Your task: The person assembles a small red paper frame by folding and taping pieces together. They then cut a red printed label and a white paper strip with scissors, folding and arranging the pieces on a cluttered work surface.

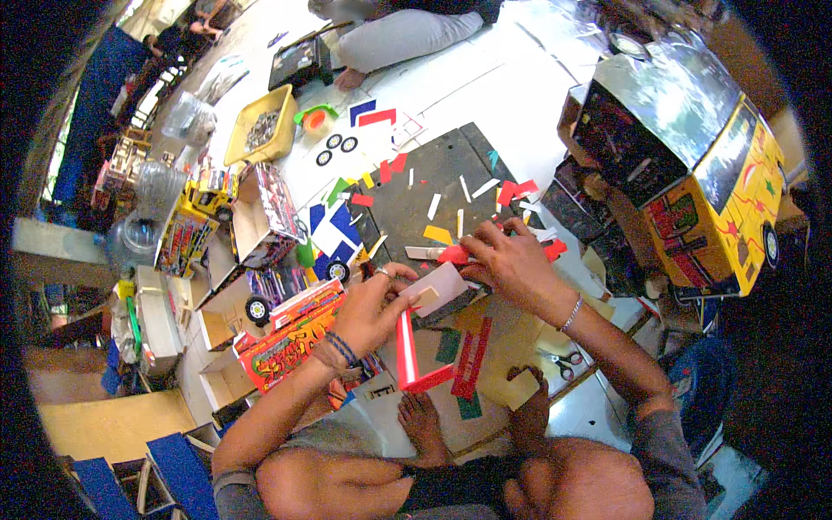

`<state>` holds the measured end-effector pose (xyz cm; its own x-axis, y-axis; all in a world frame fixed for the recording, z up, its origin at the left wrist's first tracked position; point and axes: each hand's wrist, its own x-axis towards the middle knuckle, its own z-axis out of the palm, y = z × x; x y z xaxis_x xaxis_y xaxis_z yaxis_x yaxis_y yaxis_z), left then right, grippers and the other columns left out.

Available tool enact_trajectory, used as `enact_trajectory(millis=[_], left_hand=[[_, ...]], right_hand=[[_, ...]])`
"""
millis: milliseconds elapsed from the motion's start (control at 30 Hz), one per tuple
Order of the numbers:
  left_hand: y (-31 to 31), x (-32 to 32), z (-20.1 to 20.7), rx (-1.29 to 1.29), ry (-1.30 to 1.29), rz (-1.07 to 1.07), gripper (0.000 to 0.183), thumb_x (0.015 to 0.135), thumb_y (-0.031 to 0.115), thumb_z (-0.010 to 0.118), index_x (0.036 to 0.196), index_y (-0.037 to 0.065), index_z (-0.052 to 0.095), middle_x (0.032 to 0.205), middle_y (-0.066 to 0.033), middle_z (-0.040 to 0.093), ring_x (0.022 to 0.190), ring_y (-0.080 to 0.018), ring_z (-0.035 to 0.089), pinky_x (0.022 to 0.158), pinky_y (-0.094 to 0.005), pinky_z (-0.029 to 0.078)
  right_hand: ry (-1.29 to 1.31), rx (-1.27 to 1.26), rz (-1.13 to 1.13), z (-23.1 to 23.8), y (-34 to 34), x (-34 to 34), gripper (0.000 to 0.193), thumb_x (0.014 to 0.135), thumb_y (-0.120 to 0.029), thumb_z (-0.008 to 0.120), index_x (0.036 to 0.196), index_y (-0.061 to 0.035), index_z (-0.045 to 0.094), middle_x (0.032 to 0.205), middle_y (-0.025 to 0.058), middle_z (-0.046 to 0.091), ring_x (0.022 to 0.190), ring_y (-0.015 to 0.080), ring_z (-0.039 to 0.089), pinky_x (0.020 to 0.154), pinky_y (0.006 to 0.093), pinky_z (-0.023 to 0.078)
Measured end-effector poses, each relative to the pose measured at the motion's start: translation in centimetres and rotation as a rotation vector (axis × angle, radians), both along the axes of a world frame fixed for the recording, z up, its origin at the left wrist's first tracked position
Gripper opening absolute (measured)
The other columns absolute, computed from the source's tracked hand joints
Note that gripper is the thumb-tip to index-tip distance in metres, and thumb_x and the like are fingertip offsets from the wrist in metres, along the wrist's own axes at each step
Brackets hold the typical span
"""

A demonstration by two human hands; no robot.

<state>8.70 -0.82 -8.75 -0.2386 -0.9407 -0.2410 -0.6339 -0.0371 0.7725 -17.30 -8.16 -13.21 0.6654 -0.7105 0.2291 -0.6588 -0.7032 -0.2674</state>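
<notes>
- Our left hand pinches a pale panel above the near edge of the dark mat
- Our right hand bends its fingers beside the panel, at a red scrap; we cannot tell whether they grip it
- Below the panel we see an angled red strip
- Farther out, we have scissors near our right foot, a yellow toy truck beyond

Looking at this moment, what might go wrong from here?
The thin, pale rectangular sheet in the left hand might crease if gripped too hard.
The small loose red, white and yellow scraps on the dark grey flat board lie close to the right hand, so a sweep could scatter them.
The dark-handled metal scissors lie beside the bare right foot, which might get nicked.
</notes>
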Motion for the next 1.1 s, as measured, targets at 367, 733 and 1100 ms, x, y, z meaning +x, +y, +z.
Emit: enact_trajectory(millis=[367, 733, 1100], left_hand=[[-2.0, 1.1, -1.2, 0.07, -0.133, 0.008, 0.047, 0.089, 0.027, 0.07, 0.127, 0.004, 0.053, 0.102, -0.0161, 0.066, 0.085, -0.0276, 0.067, 0.076, -0.0394, 0.054], [-3.8, 2.1, -1.7, 0.011, -0.128, 0.026, 0.063, 0.076, 0.032, 0.081, 0.129, 0.01, 0.053, 0.098, -0.0074, 0.054, 0.072, -0.018, 0.05, 0.067, -0.0313, 0.046], [-4.0, 2.3, -2.0, 0.023, -0.128, 0.047, 0.064, 0.073, 0.032, 0.083, 0.127, 0.011, 0.055, 0.095, -0.0054, 0.052, 0.068, -0.0157, 0.048, 0.062, -0.0292, 0.044]], right_hand=[[-0.596, 0.644, -0.307, 4.2, 3.9, -2.2, 0.028, 0.097, -0.018, 0.059, 0.12, -0.0016, 0.058, 0.101, 0.0216, 0.067, 0.089, 0.0384, 0.064, 0.081, 0.0439, 0.051], [-0.005, 0.701, -0.126, 2.4, 8.0, -1.2, 0.079, 0.088, -0.007, 0.057, 0.155, -0.0347, 0.027, 0.097, 0.0136, 0.066, 0.074, 0.0363, 0.067, 0.061, 0.0463, 0.055], [0.123, 0.511, -0.055, 1.8, 7.2, -0.6, 0.081, 0.083, -0.009, 0.063, 0.153, -0.0376, 0.034, 0.079, 0.0081, 0.062, 0.06, 0.0326, 0.062, 0.056, 0.044, 0.054]])
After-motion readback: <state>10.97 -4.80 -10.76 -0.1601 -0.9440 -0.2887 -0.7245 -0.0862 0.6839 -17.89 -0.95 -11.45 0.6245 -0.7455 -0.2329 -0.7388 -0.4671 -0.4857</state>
